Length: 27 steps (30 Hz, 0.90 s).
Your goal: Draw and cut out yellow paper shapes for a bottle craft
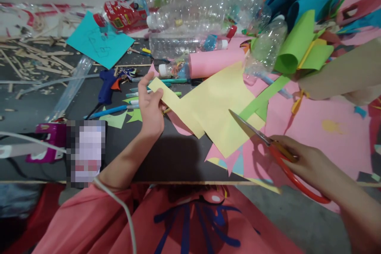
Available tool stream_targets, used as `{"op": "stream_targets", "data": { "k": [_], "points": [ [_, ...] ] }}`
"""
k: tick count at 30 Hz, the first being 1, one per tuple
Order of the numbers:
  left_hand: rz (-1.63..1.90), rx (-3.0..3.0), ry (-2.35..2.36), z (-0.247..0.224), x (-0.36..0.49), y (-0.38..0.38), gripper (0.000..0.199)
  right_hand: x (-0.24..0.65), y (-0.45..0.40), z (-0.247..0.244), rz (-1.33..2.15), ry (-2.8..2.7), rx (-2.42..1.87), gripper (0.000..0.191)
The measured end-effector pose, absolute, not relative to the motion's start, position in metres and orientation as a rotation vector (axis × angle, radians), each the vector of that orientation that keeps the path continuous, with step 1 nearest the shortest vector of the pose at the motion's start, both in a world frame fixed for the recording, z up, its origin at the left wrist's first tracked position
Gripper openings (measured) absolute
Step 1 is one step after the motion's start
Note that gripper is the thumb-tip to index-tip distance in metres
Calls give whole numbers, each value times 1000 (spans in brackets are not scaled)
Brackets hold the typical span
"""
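Paper (220, 103) pinched by left hand (152, 109) | right hand (309, 158) gripping scissors (277, 153) | pink-wrapped bottle (214, 63) behind | green strip (264, 97) apparently overlapping

The only view looks from the person's head, forward and steeply down, within arm's reach of the left hand (151, 107) and right hand (306, 158). The flat, dark grey table's (175, 162) near edge crosses low, a pinkish-red, blue-patterned cloth garment (196, 214) below it.

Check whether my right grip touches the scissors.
Touching: the head view plainly shows the right grip holding the scissors by the red handle.
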<state>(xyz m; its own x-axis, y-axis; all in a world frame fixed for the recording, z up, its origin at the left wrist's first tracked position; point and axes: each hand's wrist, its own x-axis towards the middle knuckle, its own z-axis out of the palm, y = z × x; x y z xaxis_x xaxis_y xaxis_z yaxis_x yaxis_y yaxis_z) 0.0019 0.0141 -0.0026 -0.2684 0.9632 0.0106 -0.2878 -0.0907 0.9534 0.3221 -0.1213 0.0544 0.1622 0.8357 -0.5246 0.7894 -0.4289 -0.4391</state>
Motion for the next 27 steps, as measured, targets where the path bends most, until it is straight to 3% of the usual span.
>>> {"op": "stream_targets", "data": {
  "k": [6, 15, 23, 27],
  "points": [
    [1326, 988, 1170, -6, -2, 10, 53, 342, -128, 51, 1002, -1758, -2232, 25],
    [1067, 881, 991, 4, 1, 7, 54, 304, -84, 28, 586, -2237, -1757, 33],
    [994, 887, 972, 9, 4, 5, 62, 302, -56, 25, 486, -2499, -1602, 32],
    [997, 852, 973, 5, 7, 5, 56, 281, -49, 39, 398, -2453, -1694, 29]
  ]
}}
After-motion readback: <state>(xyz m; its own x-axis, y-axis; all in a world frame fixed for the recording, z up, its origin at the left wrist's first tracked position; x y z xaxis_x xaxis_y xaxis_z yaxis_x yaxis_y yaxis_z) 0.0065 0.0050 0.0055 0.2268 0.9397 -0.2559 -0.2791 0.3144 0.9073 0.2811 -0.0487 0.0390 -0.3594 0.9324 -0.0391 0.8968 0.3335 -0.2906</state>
